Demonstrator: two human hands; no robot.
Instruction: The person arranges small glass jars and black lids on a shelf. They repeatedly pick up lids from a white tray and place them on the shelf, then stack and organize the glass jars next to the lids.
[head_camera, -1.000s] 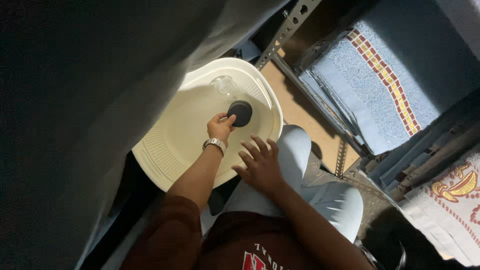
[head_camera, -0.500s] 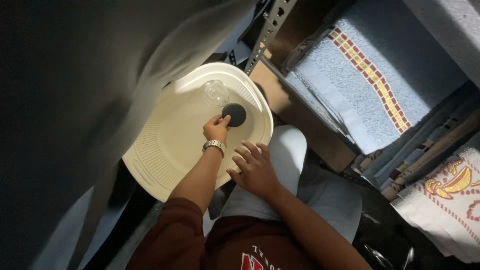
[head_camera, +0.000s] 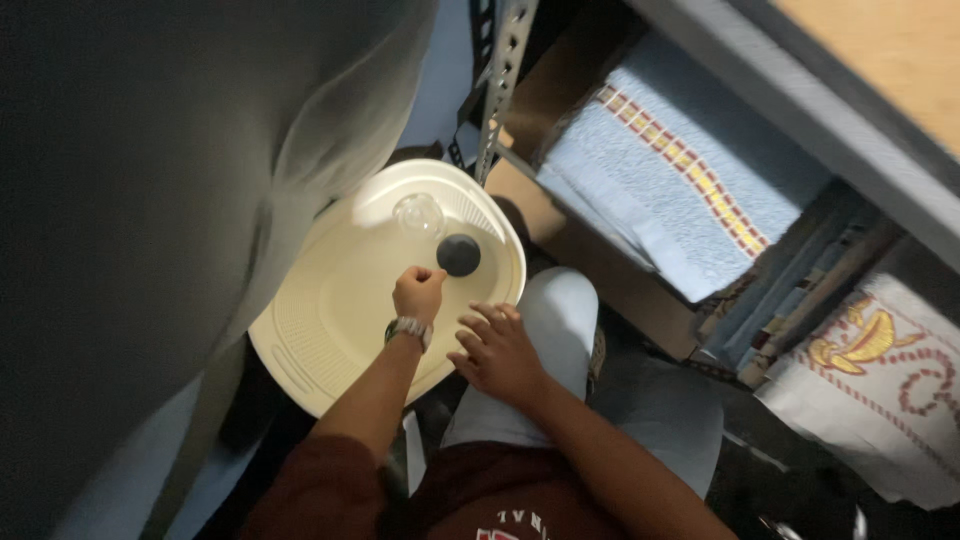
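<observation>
A cream-white plastic basin (head_camera: 330, 330) lies low in front of me. On its floor sit a dark round disc (head_camera: 459, 255) and, just beyond it, a clear glass-like dome (head_camera: 418, 213). My left hand (head_camera: 418, 292), with a watch on the wrist, hovers over the basin with its fingers curled shut, just left of the disc and not touching it. My right hand (head_camera: 495, 352) rests with fingers spread on my knee in light-blue trousers (head_camera: 560, 310), beside the basin's near rim. It holds nothing.
A large grey draped mass (head_camera: 170, 200) fills the left side. A perforated metal shelf post (head_camera: 503, 80) rises behind the basin. On the shelves at right lie a folded blue towel with a patterned stripe (head_camera: 660, 190) and white patterned cloth (head_camera: 880, 380).
My left hand has drawn back from the dark disc it was touching and now sits closed beside it. The view has swung, so the basin sits further left and the shelves show more.
</observation>
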